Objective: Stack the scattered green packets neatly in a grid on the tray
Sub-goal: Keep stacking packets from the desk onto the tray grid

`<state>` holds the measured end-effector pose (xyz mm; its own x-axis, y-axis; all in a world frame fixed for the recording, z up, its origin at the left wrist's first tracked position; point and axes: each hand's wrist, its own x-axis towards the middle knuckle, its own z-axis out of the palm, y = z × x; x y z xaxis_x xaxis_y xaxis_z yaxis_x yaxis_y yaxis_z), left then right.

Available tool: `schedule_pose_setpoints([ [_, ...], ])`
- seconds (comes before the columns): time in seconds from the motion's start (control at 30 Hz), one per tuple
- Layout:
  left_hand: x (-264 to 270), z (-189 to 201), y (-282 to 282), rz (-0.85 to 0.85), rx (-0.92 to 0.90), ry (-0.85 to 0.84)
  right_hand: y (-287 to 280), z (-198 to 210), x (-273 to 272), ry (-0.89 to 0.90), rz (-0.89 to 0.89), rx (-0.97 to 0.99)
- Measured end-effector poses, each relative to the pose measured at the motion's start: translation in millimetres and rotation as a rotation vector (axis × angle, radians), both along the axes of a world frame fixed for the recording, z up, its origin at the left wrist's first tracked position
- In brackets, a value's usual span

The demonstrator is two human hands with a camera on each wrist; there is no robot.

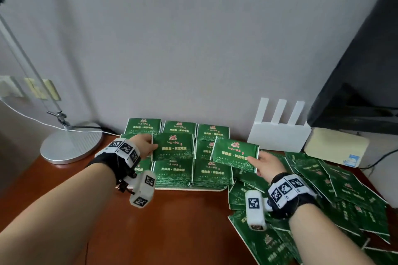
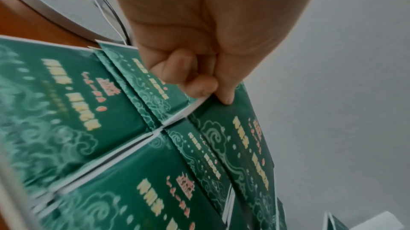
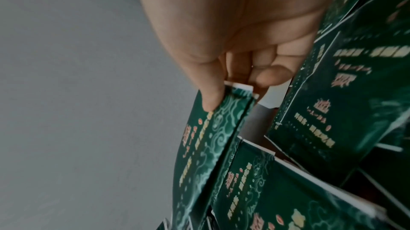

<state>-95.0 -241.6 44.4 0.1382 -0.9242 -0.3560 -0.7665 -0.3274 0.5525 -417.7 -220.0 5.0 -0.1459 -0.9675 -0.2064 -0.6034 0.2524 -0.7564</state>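
Observation:
Green packets with gold and red print lie in neat stacks point(image 1: 212, 173) in a grid on a pale tray point(image 1: 189, 188) against the wall. My left hand point(image 1: 146, 146) pinches one packet point(image 1: 173, 146) by its left edge above the grid's middle; the left wrist view shows thumb and fingers point(image 2: 224, 93) clamped on that packet point(image 2: 248, 146). My right hand point(image 1: 261, 162) pinches another packet point(image 1: 234, 154) at its lower right corner, tilted above the grid's right column; in the right wrist view the same packet point(image 3: 199, 154) hangs from the thumb. Scattered packets point(image 1: 336, 180) lie in a loose heap on the right.
A lamp with a round metal base point(image 1: 71, 144) and white cable stands at the left. A white router point(image 1: 279, 133) with three antennas and a cream box point(image 1: 336, 146) lean at the wall. A dark monitor point(image 1: 361, 84) looms at the right. Brown tabletop point(image 1: 176, 226) lies in front.

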Motion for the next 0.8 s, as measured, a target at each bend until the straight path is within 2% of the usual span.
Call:
schedule_pose_setpoints([
  [0.13, 3, -12, -39, -0.037, 0.045, -0.050, -42, -15, 16, 0.036, -0.014, 0.037],
  [0.3, 6, -31, -66, 0.011, 0.036, -0.090, -78, -35, 30, 0.110, 0.047, 0.127],
  [0.43, 5, -42, -72, 0.051, 0.089, -0.068, -88, -43, 36, 0.205, 0.083, 0.147],
  [0.57, 4, -47, -74, 0.061, 0.093, -0.063, -91, -48, 38, 0.224, 0.076, 0.137],
  [0.8, 0, -39, -78, 0.026, 0.101, -0.151, -91, -54, 37, 0.150, -0.008, 0.127],
])
